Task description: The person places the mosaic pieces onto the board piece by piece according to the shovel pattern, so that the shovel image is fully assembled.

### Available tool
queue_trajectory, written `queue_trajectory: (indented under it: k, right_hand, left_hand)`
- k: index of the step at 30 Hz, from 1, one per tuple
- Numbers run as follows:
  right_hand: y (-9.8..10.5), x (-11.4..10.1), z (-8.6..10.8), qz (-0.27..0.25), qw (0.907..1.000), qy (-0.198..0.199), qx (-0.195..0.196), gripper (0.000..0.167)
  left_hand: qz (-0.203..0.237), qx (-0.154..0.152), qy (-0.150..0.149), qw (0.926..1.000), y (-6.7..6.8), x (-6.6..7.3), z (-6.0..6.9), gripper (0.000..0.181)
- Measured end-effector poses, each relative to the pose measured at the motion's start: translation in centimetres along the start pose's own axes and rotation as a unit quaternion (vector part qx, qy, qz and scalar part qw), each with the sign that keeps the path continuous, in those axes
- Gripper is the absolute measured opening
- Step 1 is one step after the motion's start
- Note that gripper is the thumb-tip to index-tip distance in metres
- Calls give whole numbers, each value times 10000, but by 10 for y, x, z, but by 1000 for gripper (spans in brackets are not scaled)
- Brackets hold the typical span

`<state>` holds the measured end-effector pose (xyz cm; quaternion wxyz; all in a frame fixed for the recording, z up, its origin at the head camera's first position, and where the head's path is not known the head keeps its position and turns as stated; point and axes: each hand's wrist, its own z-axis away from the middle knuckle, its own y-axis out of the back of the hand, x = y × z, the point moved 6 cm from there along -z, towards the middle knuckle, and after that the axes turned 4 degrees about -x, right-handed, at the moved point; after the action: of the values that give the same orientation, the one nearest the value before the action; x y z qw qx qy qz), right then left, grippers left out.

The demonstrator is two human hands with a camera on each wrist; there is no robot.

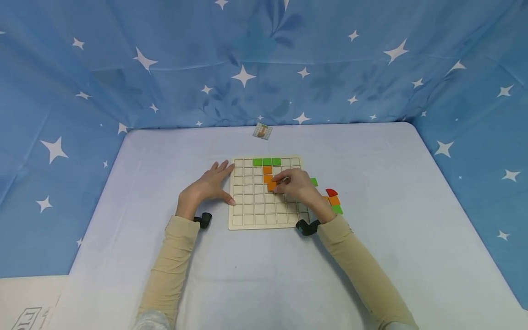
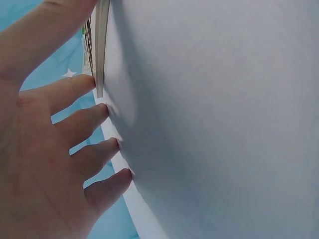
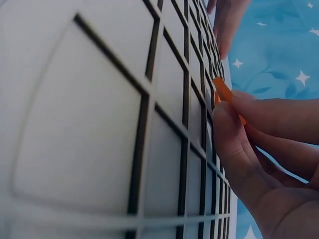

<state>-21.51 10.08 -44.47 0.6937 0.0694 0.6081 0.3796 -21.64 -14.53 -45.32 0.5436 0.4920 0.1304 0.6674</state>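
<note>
Seemingly mid-placement: right hand (image 1: 299, 184) pinches an orange square tile (image 1: 271, 187) at the grid board (image 1: 259, 199), left hand's (image 1: 207, 184) fingers spread against it; next calls for squaring, pressing down.

Tilted orange square (image 1: 272, 186), pinched in right hand (image 1: 298, 185)
Gridded board (image 1: 259, 199) under grip; two orange tiles (image 1: 267, 170), three green tiles (image 1: 267, 162) beyond.

The white desk (image 1: 255, 279) carries a pale gridded board (image 1: 249, 220), set toward its far side. A small card (image 1: 262, 131) lies near the far edge. Right of the board lie a red piece (image 1: 332, 192), an orange tile (image 1: 334, 200) and a green tile (image 1: 337, 209), close together.
</note>
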Motion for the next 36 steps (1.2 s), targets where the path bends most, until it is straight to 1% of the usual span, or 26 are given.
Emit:
queue_trajectory:
  k: [4,10,15,19,24,29,33,36]
  right_hand:
    - [-4,-4,-2,108,9999,70,-48,25]
    - [-10,-9,-4,462,9987,188,-60,26]
    - [-15,-17,-4,1005,9940,421,3,23]
    - [-18,-22,-4,1254,9902,619,11,22]
    - [-20,-22,-4,1286,9897,629,45,22]
    - [-20,-22,-4,1431,9876,629,112,22]
    - [-19,-22,-4,1468,9872,623,74,22]
    - [-19,-22,-3,1402,9882,617,20,21]
  left_hand:
    - [-35,10,-23,10000,0,0,0,120]
    - [-6,-17,-38,10000,0,0,0,120]
    - [30,-34,-43,10000,0,0,0,120]
    - [22,-32,-19,10000,0,0,0,120]
    - [19,-24,-25,10000,1,0,0,121]
    - [46,-23,-13,10000,1,0,-1,120]
    - [63,-26,-19,10000,0,0,-1,120]
    - [37,-18,-11,10000,0,-1,-1,121]
